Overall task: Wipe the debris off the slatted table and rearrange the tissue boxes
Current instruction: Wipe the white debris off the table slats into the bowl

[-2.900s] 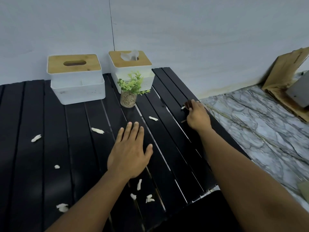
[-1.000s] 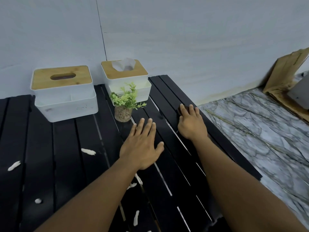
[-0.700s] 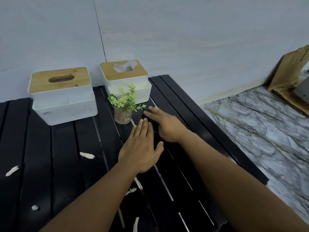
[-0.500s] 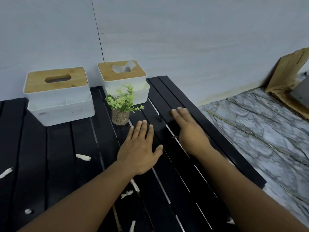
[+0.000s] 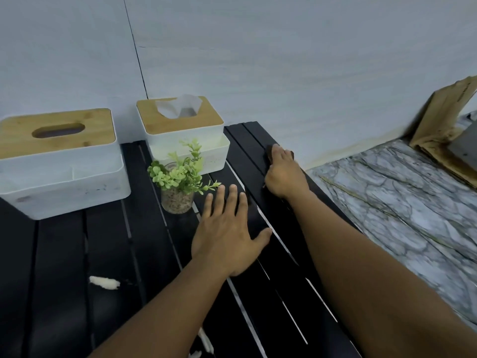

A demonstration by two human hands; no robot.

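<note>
Left hand (image 5: 227,236) flat on black slatted table (image 5: 64,254), fingers spread, holding nothing. Right hand (image 5: 282,177) pressed down near far right edge of table, fingers closed over dark cloth (image 5: 269,153), mostly hidden under palm. Two white tissue boxes with wooden lids at back: wide box (image 5: 59,161) on left, smaller box (image 5: 183,130) with tissue sticking out beside it. Small potted plant (image 5: 178,187) just in front of smaller box. White debris scrap (image 5: 104,282) on slats near left forearm, more scraps (image 5: 204,342) at bottom edge.

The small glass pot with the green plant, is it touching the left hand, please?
Apart: the head view shows bare black slat between the glass pot and the left hand's fingertips.
</note>
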